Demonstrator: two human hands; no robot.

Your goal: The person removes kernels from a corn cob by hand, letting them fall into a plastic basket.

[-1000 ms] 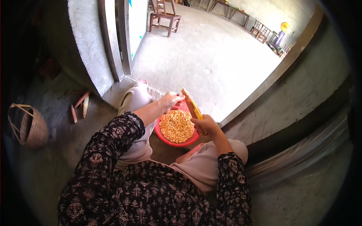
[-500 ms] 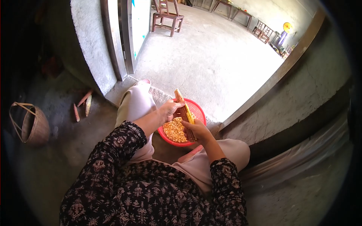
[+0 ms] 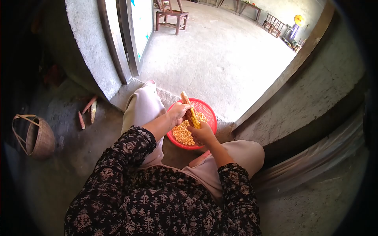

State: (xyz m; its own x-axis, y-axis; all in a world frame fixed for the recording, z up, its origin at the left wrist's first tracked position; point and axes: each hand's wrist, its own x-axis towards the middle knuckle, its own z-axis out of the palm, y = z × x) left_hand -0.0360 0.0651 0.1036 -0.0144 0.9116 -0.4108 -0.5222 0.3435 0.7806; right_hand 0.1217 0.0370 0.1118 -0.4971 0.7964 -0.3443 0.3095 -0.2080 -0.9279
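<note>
corn cob [image 3: 189,110]: a long yellow cob held tilted over the red basin, its tip pointing up and away from the person, its lower end buried in the right hand.
right hand [image 3: 201,134]: clenched around the lower end of the corn cob, fingers wrapped about it, just above the near rim of the basin.
left hand [image 3: 178,113]: grasping the corn cob near its middle from the left side, thumb and fingers pressed against the rows of kernels; how tight the grasp is cannot be made out.
red basin [image 3: 210,114]: a round red plastic basin with a perforated wall, standing on the ground between the person's knees, right at the concrete step of the doorway.
loose kernels [image 3: 183,133]: a yellow heap lying inside the basin, under the two hands.
legs: pale trousers on both knees, one on each side of the basin.
sleeves [image 3: 126,151]: dark cloth with a light floral print, covering both arms down to the forearm.
woven basket [image 3: 37,137]: lies on the dim floor far to the left, well apart from the person.
bare cobs [image 3: 88,110]: a few stripped cobs lie on the floor near the door post, left of the left knee.
wooden chair [image 3: 170,15]: stands in the sunlit yard beyond the doorway.
</note>
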